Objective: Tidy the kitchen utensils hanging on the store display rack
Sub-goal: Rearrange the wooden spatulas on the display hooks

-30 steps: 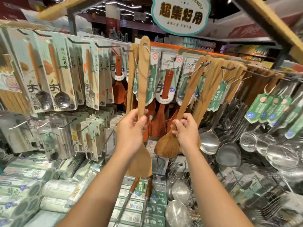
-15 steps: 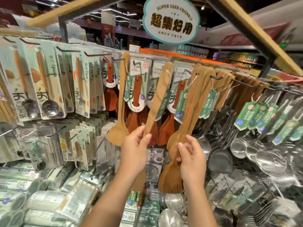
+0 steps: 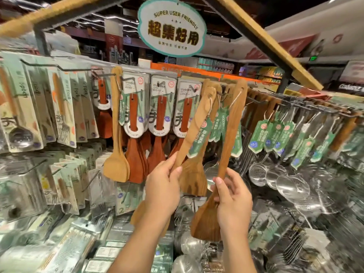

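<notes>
Left hand point(image 3: 162, 191) grips a tilted wooden spatula point(image 3: 194, 127), its top up by the rack hook point(image 3: 220, 93); right hand point(image 3: 233, 201) clasps a darker hanging spatula point(image 3: 226, 154) beside it.

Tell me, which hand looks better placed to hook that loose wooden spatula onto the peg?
Probably the left hand: it grips the tilted wooden spatula, whose top is already near the peg. The right hand holds a hanging spatula.

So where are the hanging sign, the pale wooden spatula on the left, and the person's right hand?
hanging sign point(image 3: 172, 28): head view, sign face.
pale wooden spatula point(image 3: 116, 167): head view, blade.
right hand point(image 3: 233, 200): head view, back of hand.
</notes>
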